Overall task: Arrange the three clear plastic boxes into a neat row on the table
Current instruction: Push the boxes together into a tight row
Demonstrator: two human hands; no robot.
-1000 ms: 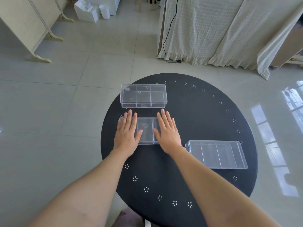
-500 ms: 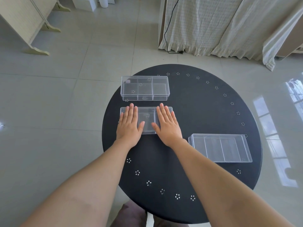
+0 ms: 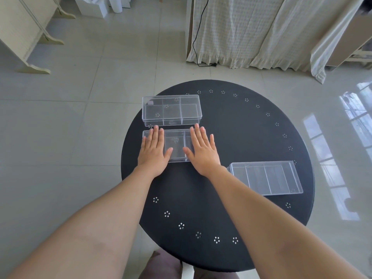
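Three clear plastic boxes with dividers lie on a round black table [image 3: 243, 137]. The far box [image 3: 171, 110] sits at the table's left back edge. Just in front of it, almost touching, lies the middle box [image 3: 177, 144]. My left hand [image 3: 154, 152] rests flat on its left end and my right hand [image 3: 203, 152] flat on its right end, fingers stretched out and pointing away from me. The third box [image 3: 265, 177] lies apart at the right, slightly skewed, beside my right forearm.
The table's rim carries small white dot patterns. Beyond it are a tiled floor, a cloth-draped piece of furniture [image 3: 261, 31] with a black cable [image 3: 198, 37], and a cream wooden screen [image 3: 22, 31] at the left. A dark stool [image 3: 165, 266] shows under the near edge.
Both hands have slid the middle box away from me, so the gap to the far box has shrunk to a narrow strip. The right box has stayed put.
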